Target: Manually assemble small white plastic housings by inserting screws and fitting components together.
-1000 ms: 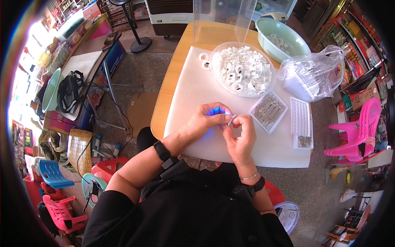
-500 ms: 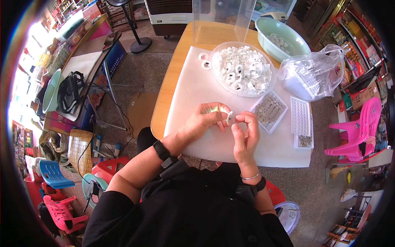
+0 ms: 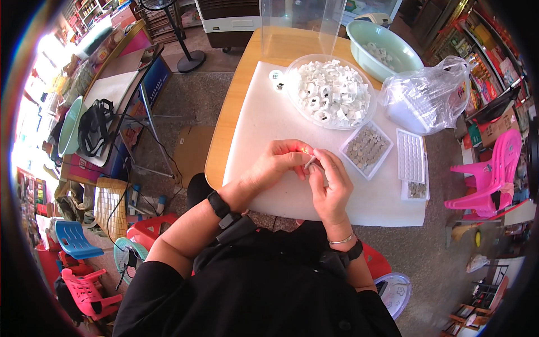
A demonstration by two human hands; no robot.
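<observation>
My left hand (image 3: pixel 279 161) and my right hand (image 3: pixel 331 188) meet above the near part of the white-covered table. Between their fingertips is a small white plastic piece (image 3: pixel 310 163), seen nearly edge-on and pinched by both. A red-orange glow lights the left fingertips beside it. Beyond my hands, a clear round tray (image 3: pixel 288 99) is heaped with small white plastic parts (image 3: pixel 331 90). Right of my hands, a white rectangular tray (image 3: pixel 368 176) holds rows of small silver discs (image 3: pixel 366 147) resembling button cells. The fingers partly hide the piece.
Small round white pieces (image 3: pixel 276 78) lie left of the heap. A white ridged tray (image 3: pixel 411 157) overlaps another tray of silver discs (image 3: pixel 416 190). Farther back stand a clear plastic bag (image 3: pixel 424 98), a pale green basin (image 3: pixel 359 35) and a transparent box (image 3: pixel 297 28).
My right fingers have moved left and closed in on the white piece, which has turned nearly edge-on. The glow at my left hand went from greenish to red-orange.
</observation>
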